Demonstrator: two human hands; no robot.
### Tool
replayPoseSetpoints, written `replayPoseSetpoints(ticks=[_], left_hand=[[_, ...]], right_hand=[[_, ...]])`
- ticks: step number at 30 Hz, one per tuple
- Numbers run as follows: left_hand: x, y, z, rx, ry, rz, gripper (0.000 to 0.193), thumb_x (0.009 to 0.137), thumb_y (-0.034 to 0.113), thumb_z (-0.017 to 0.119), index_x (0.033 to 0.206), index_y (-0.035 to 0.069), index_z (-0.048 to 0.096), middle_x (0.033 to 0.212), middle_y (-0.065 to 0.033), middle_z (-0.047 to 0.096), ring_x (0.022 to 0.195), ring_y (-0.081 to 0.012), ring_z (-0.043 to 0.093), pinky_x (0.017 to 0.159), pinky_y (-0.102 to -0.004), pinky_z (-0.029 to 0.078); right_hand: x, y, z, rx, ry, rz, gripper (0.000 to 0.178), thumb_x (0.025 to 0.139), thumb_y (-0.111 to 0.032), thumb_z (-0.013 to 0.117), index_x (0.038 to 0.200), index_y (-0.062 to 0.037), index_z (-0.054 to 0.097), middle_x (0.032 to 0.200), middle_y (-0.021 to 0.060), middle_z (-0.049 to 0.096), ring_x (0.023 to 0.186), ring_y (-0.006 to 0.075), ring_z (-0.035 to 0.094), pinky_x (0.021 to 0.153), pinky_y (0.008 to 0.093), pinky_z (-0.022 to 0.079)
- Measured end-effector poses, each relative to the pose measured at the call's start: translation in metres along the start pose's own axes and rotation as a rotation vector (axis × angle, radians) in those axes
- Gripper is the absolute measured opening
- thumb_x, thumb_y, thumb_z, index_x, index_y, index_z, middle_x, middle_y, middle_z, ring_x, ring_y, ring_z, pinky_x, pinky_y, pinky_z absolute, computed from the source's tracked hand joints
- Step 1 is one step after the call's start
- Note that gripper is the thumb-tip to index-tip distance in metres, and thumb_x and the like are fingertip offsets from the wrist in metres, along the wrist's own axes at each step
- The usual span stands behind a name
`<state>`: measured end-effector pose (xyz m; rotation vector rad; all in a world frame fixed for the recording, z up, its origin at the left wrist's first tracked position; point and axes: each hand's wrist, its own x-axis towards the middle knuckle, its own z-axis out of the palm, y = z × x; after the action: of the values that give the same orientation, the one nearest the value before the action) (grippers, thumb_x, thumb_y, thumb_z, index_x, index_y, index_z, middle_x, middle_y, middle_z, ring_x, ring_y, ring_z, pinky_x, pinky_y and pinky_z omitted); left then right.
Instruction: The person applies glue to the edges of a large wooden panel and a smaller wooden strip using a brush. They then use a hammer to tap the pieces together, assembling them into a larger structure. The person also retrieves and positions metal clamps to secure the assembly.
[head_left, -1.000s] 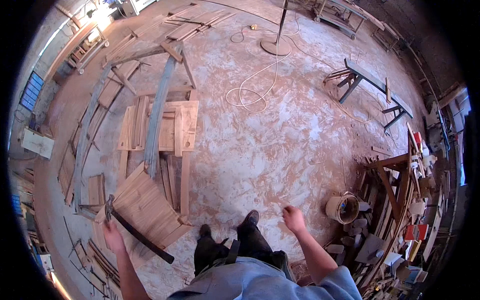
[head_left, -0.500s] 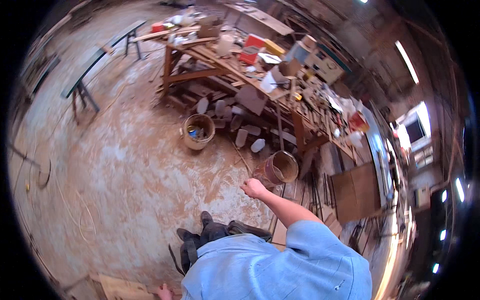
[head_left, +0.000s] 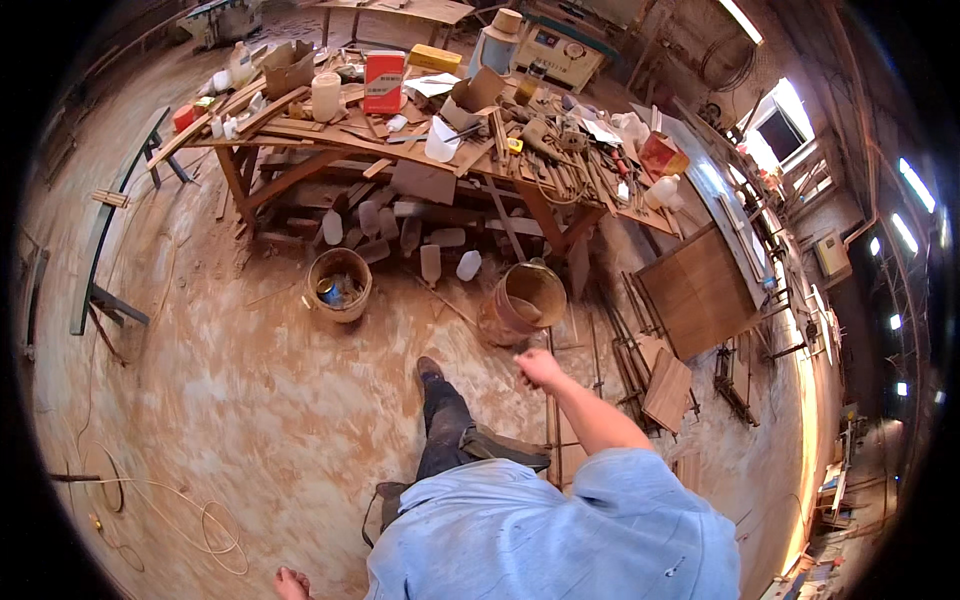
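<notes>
My right hand point(head_left: 537, 368) hangs out ahead of me at the end of a bent arm. Its fingers are curled closed, and nothing shows in them. Just beyond it stands a rusty-brown bucket point(head_left: 494, 318), seemingly a little apart from the hand. Down at the lower edge, my left hand point(head_left: 291, 583) is low by my side with fingers curled and no object visible. A paler bucket point(head_left: 343, 309) with a blue can and scraps inside sits on the floor farther left.
Ahead is a cluttered wooden workbench point(head_left: 295, 182) bearing a red box point(head_left: 384, 85), tools and wood strips. Plastic bottles point(head_left: 430, 262) lie below. A brown board point(head_left: 700, 290) leans at right near bar clamps point(head_left: 622, 355). A cord point(head_left: 205, 545) coils at left beside a long green beam point(head_left: 95, 240).
My view has turned and moved closer to the workbench, which now sits more squarely ahead. One foot has stepped forward. My left hand shows slightly farther left; both hands stay curled.
</notes>
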<state>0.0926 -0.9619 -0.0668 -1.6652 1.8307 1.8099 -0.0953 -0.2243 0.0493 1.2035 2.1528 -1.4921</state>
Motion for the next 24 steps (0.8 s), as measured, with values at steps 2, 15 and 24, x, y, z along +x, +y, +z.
replayPoseSetpoints(ticks=[2, 15, 24], left_hand=[[-0.008, 0.015, 0.033, 0.142, 0.005, -0.030, 0.014, 0.092, 0.022, 0.047, 0.083, 0.011, 0.043, 0.068, -0.0005, 0.042, 0.046, -0.0107, 0.043, 0.034, -0.0222, 0.031], [-0.112, 0.032, 0.278, 0.439, -0.176, -0.149, 0.023, 0.093, 0.023, 0.050, 0.100, 0.003, 0.060, 0.084, -0.0088, 0.061, 0.073, -0.0232, 0.059, 0.060, -0.0352, 0.052], [-0.150, 0.252, 0.482, 0.819, -0.283, 0.306, 0.043, 0.090, 0.019, 0.052, 0.128, -0.003, 0.049, 0.103, -0.0144, 0.062, 0.080, -0.0210, 0.060, 0.071, -0.0309, 0.050]], right_hand=[[0.050, -0.035, -0.019, -0.039, 0.055, -0.086, 0.027, 0.090, -0.029, 0.060, 0.080, -0.0045, 0.059, 0.065, 0.0045, 0.059, 0.050, 0.0133, 0.054, 0.040, 0.0298, 0.042], [0.409, -0.355, -0.118, -0.278, 0.448, -0.397, 0.067, 0.077, -0.038, 0.068, 0.122, 0.0072, 0.048, 0.116, 0.0277, 0.059, 0.112, 0.0411, 0.055, 0.095, 0.0430, 0.044], [0.502, -0.371, -0.132, -0.048, 0.424, -0.290, 0.049, 0.086, -0.038, 0.060, 0.108, 0.0060, 0.056, 0.105, 0.0248, 0.063, 0.098, 0.0348, 0.063, 0.085, 0.0416, 0.050]])
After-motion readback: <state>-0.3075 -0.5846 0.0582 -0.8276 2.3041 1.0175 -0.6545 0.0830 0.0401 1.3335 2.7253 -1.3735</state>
